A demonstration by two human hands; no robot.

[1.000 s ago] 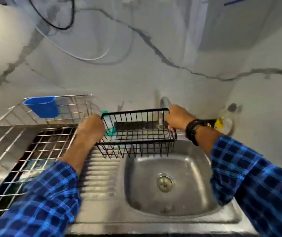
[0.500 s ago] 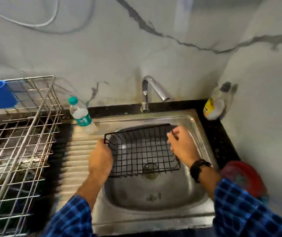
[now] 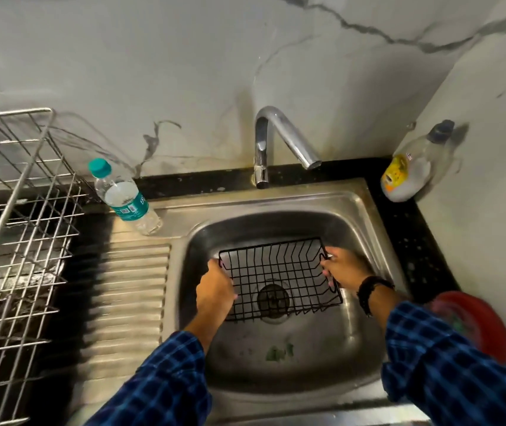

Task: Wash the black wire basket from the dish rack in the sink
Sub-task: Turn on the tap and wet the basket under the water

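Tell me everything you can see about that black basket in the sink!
The black wire basket is a rectangular, open-topped tray of thin dark wires, looking like coated metal, crossed into a grid with upright bars for its low sides. It is empty. It is held upright, slightly turned, low inside the steel sink, over the drain, which shows through its floor. The left hand grips its left end and the right hand grips its right end.
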